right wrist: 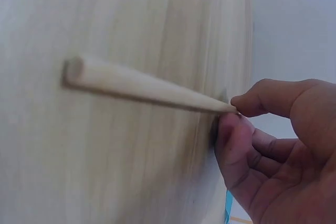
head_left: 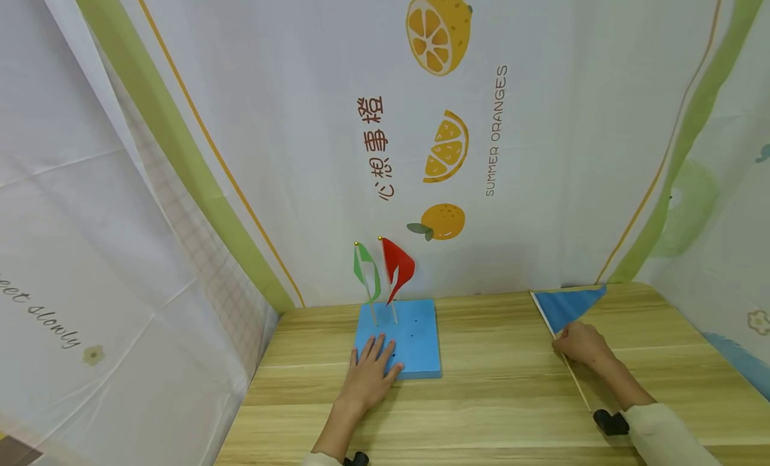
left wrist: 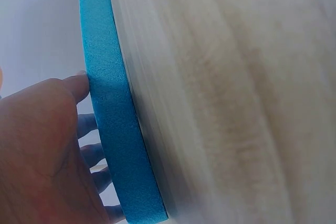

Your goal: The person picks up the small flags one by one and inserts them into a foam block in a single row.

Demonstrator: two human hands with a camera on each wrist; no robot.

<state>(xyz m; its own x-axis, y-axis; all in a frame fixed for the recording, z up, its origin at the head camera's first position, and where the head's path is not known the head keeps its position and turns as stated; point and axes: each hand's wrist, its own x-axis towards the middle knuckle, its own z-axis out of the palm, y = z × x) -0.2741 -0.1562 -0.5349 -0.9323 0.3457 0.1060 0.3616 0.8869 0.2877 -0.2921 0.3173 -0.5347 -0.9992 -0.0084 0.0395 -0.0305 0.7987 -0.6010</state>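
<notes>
My left hand [head_left: 367, 378] rests with spread fingers on the near left part of a blue foam block [head_left: 421, 349]. In the left wrist view the block's thick side edge [left wrist: 118, 114] shows, the thumb at its top rim. A green flag [head_left: 367, 272] and a red flag [head_left: 398, 262] stand upright on sticks in the block's far left part. At the right, my right hand [head_left: 583, 345] pinches the wooden stick of a blue flag [head_left: 568, 307] between thumb and index finger. That stick [right wrist: 142, 85] lies low along the table, its bare end toward the person.
Small dark holes [head_left: 412, 335] dot the block's top. The wood-grain table [head_left: 493, 386] reaches back to a white curtain [head_left: 541, 152] printed with oranges. More curtain [head_left: 90, 185] hangs along the left side. Black wrist mounts [head_left: 610, 422] sit at both wrists.
</notes>
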